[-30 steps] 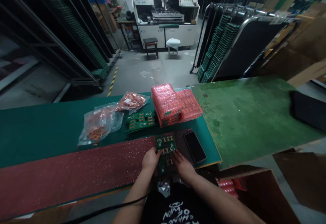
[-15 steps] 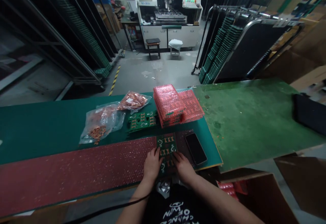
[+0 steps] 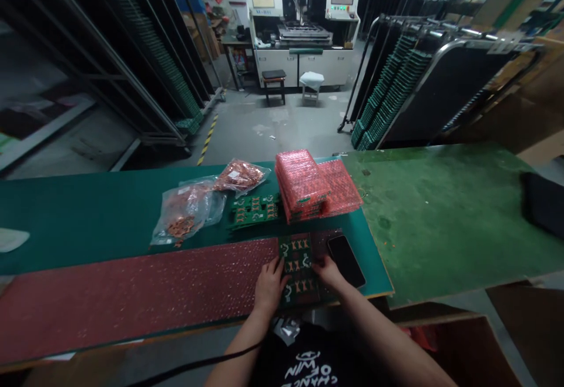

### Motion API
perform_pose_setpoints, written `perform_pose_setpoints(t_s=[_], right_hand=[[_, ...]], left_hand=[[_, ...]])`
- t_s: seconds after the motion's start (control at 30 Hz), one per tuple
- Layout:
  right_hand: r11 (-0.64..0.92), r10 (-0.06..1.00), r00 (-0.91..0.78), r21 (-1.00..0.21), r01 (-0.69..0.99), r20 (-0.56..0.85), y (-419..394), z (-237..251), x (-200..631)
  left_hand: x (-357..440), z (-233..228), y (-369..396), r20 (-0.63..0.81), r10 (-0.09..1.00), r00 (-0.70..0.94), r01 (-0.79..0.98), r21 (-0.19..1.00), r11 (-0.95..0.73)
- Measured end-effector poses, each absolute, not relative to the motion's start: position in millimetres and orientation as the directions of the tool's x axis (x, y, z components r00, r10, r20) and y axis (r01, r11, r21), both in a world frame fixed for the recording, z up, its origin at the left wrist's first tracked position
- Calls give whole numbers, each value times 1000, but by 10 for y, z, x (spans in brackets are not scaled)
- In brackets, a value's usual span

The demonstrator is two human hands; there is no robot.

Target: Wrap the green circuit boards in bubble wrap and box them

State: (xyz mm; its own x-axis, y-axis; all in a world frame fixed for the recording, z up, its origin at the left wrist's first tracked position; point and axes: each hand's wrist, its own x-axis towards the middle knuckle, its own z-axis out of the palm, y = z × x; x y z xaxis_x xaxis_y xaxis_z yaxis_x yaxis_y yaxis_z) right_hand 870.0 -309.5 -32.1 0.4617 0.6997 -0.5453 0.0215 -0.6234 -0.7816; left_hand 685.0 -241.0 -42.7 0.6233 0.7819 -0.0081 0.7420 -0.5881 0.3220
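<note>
A green circuit board panel (image 3: 298,269) with copper-coloured pieces on it lies on the right part of a long red bubble wrap sheet (image 3: 145,293). My left hand (image 3: 269,286) grips the panel's left edge, fingers bent along it and thumb lower down. At the opposite edge, my right hand (image 3: 328,274) has its fingers curled in and closed on the panel; their tips are partly hidden. A black phone (image 3: 347,261) lies just right of that hand. Behind the panel are more green circuit boards (image 3: 253,211) and a stack of red bubble-wrapped packs (image 3: 302,178).
Clear plastic bags of copper-coloured parts (image 3: 189,211) lie left of the boards. A worn green table (image 3: 440,216) adjoins on the right, with an open cardboard box (image 3: 467,346) below. Racks of boards (image 3: 388,87) and a machine (image 3: 304,58) stand beyond.
The view has shifted, moving the scene slightly right. My right hand has drawn back from the panel's surface to its right edge, its fingers more curled. My left hand stays at the left edge.
</note>
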Motion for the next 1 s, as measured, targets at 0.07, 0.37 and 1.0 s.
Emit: perform_pose_setpoints(t_s=[0.07, 0.37, 1.0], right_hand=[[-619, 717, 431, -785, 31, -548, -3032, -261, 8706], [-211, 969, 161, -965, 155, -186, -2708, 222, 8082], [-356, 933, 239, -798, 487, -270, -2287, -267, 6831]], left_hand=[[6829, -426, -2408, -16, 782, 623, 731, 367, -575], [6599, -200, -2169, -326, 829, 455, 566, 824, 13], [6046, 41, -656, -70, 766, 639, 657, 567, -497]])
